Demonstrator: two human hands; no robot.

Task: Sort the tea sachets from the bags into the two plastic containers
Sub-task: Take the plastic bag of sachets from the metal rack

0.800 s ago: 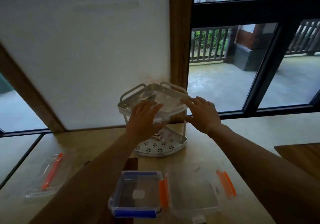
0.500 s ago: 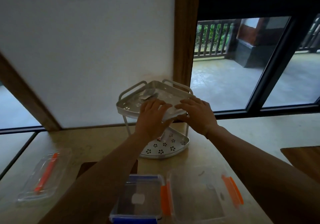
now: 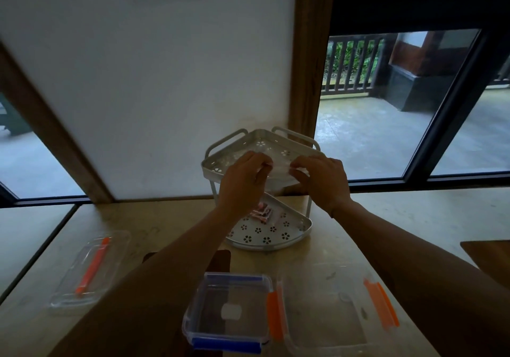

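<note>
A clear plastic bag [image 3: 278, 167] is held just above the top shelf of a white two-tier corner rack [image 3: 242, 147]. My left hand [image 3: 244, 181] pinches its left edge and my right hand [image 3: 321, 178] pinches its right edge. On the rack's lower shelf [image 3: 276, 235] lie a few red-and-white tea sachets [image 3: 260, 213]. Near me on the table stand a clear container with blue clips [image 3: 229, 311] and, to its right, a clear container with orange clips [image 3: 331, 315]. Both containers hold no sachets.
A clear lid with an orange clip [image 3: 89, 269] lies at the left of the beige table [image 3: 386, 218]. A dark brown board [image 3: 219, 260] shows under my left forearm. A white wall panel and a window stand right behind the rack. A wooden edge [image 3: 485, 251] juts in at right.
My hands closed on the clear bag on the top shelf, drew it toward me and now hold it stretched between them. The camera dipped slightly.
</note>
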